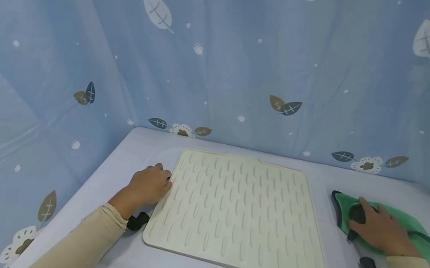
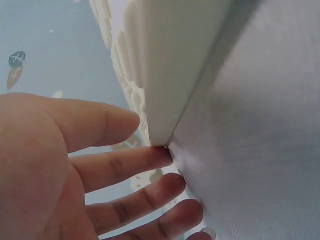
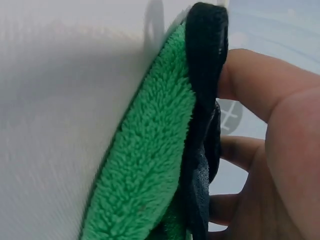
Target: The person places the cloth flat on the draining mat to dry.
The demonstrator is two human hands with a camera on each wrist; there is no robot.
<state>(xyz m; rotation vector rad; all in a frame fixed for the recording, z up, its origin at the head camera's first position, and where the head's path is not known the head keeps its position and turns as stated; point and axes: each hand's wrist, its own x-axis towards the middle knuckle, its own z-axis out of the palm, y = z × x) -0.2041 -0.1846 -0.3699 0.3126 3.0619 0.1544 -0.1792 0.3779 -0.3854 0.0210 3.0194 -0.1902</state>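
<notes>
A cream mat (image 1: 236, 211) with rows of raised oval ridges lies flat on the white-covered table. At its left edge, my left hand (image 1: 150, 184) has its fingertips on the rim. In the left wrist view, the thumb (image 2: 110, 125) is straight beside the ridged face, and the index fingertip meets the mat's edge (image 2: 172, 95). To the right of the mat, my right hand (image 1: 382, 228) grips a folded green plush cloth (image 1: 414, 222) with dark edging. In the right wrist view, the fingertips are hidden behind the dark edging (image 3: 202, 75).
A blue curtain (image 1: 230, 62) printed with leaves and flowers stands behind the table and along its left side. A strip of white tabletop (image 1: 329, 262) separates the mat from the cloth. Dark wrist cameras sit under both wrists.
</notes>
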